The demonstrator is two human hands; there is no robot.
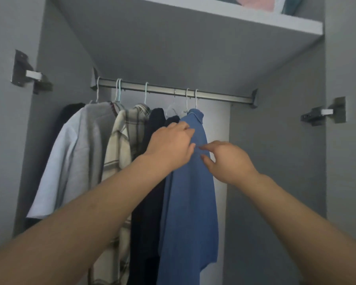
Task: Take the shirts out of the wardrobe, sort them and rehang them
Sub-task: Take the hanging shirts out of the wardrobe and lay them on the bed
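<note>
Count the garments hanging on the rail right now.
6, left to right: black one, grey shirt, plaid shirt, two dark ones, blue shirt. More may hide between.

Single head cam, wide-angle, close to open wardrobe, facing fwd and upward at rail, shelf underside.

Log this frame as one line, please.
stage: rehanging/adjusting | left hand: on blue shirt | right hand: touching it | shirt on rail, rightmost
</note>
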